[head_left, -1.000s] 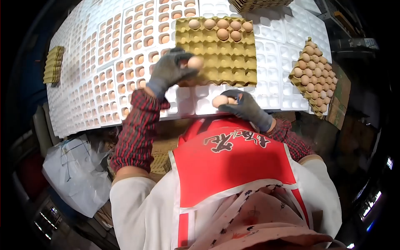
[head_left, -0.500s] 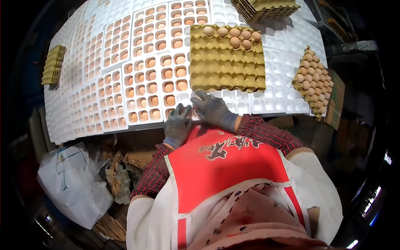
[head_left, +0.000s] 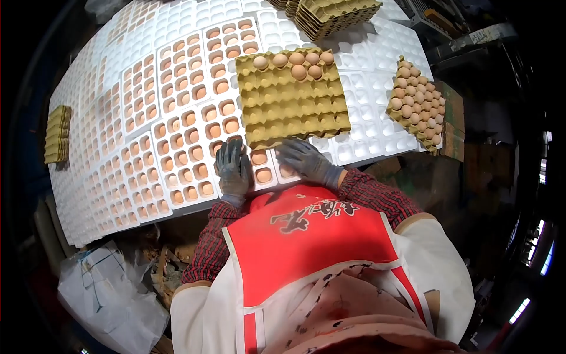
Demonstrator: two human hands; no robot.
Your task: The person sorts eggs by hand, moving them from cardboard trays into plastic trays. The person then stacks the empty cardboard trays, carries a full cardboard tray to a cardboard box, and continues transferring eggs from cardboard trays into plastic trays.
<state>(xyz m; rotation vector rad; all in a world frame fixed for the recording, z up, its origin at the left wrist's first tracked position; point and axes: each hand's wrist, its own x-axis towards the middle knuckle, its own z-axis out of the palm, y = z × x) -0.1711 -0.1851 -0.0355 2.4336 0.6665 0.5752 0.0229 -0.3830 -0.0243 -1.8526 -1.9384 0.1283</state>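
Two hands in grey work gloves rest near the middle of the frame, on white foam trays with square cells (head_left: 354,151) that cover the counter. The left hand (head_left: 233,171) lies palm down with its fingers stretched toward the top of the frame, apart from any object in its grip, covering part of a row of cells. The right hand (head_left: 308,160) reaches in from the right, its fingers extended over a cell with a pale brown egg (head_left: 286,171) partly beneath them; whether its grip is closed on that egg cannot be told. Between the hands, two brown eggs (head_left: 263,176) sit in cells near the front edge.

Just above the right hand lies a square, yellowish moulded-pulp tray (head_left: 295,112) with seven eggs at its top edge, five in the first row and two in the second. Foam trays filled with eggs spread across the left of the frame. A stack of yellowish pulp trays (head_left: 337,16) stands at the top, and a smaller stack (head_left: 57,134) at the far left. At the right, a pulp tray full of eggs (head_left: 408,128) lies beside a brown cardboard box (head_left: 453,125).
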